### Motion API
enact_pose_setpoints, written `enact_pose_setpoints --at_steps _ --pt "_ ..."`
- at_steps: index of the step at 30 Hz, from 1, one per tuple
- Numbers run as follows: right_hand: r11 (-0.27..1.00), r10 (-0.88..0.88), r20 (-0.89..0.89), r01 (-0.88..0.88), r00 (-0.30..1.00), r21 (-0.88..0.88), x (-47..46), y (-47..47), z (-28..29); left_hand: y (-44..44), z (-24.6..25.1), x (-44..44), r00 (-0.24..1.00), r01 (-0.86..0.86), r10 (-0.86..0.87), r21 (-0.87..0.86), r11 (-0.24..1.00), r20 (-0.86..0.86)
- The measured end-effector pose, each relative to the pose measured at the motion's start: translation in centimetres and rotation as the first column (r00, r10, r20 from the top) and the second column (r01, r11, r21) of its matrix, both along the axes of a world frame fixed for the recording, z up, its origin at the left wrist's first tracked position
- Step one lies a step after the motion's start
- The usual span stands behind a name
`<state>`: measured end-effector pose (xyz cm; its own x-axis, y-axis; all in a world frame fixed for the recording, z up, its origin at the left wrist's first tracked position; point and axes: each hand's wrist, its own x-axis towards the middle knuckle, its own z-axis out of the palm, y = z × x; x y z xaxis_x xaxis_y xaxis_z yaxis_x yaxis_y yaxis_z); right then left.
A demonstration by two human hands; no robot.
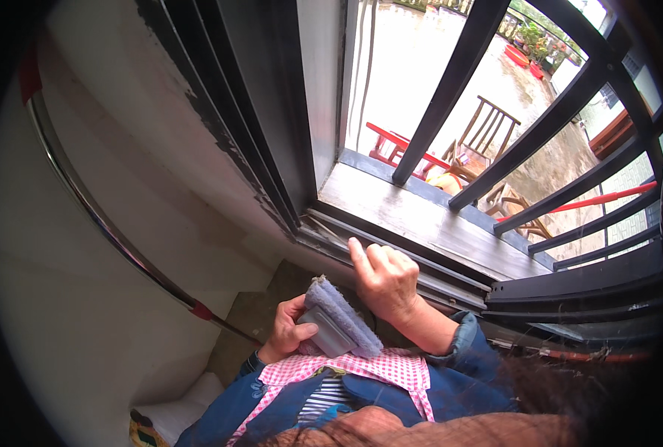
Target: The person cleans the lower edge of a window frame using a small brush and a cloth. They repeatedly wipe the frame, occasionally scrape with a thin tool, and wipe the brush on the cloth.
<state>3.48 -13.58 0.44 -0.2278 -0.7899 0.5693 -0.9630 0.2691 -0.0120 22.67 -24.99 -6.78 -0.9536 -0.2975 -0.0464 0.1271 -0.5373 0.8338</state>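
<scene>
My left hand (290, 331) holds a cleaning brush with a grey plastic back and a fuzzy blue-grey pad (343, 315), tilted in front of the chest. Some dirt clings to the pad's upper tip. To its right, my right hand (386, 275) is raised over the sliding window track (437, 274), index finger extended and the other fingers curled. Whether that fingertip touches the track cannot be told. A thin pale strip (326, 228) lies in the track's left corner, just beyond the finger.
Dark metal window bars (538, 131) stand beyond the tiled sill (387, 195). A chrome pole (107, 229) with red joints leans along the left wall. Outside are a wooden chair (490, 131) and red furniture. A white bag (189, 408) lies at lower left.
</scene>
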Motion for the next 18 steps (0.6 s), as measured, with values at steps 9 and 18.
enact_pose_setpoints --at_steps 9,18 --pt "0.999 -0.034 0.141 0.033 0.989 0.008 0.2 1.8 1.4 0.0 0.2 -0.4 0.999 0.04 -0.04 -0.015 0.999 0.007" --pt "0.998 -0.017 0.064 0.021 0.998 -0.057 -0.6 0.5 1.4 0.2 0.1 0.2 1.0 0.022 -0.022 -0.022 1.0 0.013"
